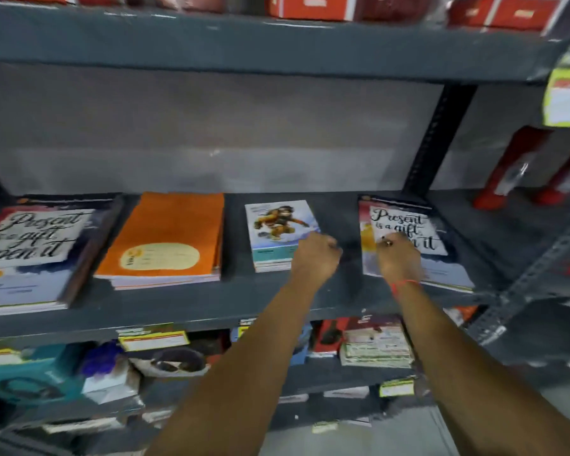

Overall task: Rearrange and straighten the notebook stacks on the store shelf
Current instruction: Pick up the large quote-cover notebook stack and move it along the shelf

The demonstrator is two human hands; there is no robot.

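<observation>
Several notebook stacks lie on the grey shelf (185,301). From the left: a tall "Present is a gift" stack (30,251), an orange stack (165,235), a small stack with a cartoon cover (273,225), and a low "Present is a gift" stack (408,225), turned slightly askew. My left hand (315,256) is curled at the right front corner of the cartoon stack; whether it grips the stack is unclear. My right hand (399,256), with a red thread at the wrist, rests fingers-down on the low stack's cover near its left edge.
An upper shelf (277,44) carries red boxes (310,6). A dark upright post (438,139) stands behind the right stack. Red packages (514,166) lean on the neighbouring shelf at right. The shelf below holds mixed stationery (375,343) with price labels (153,340) on the front edge.
</observation>
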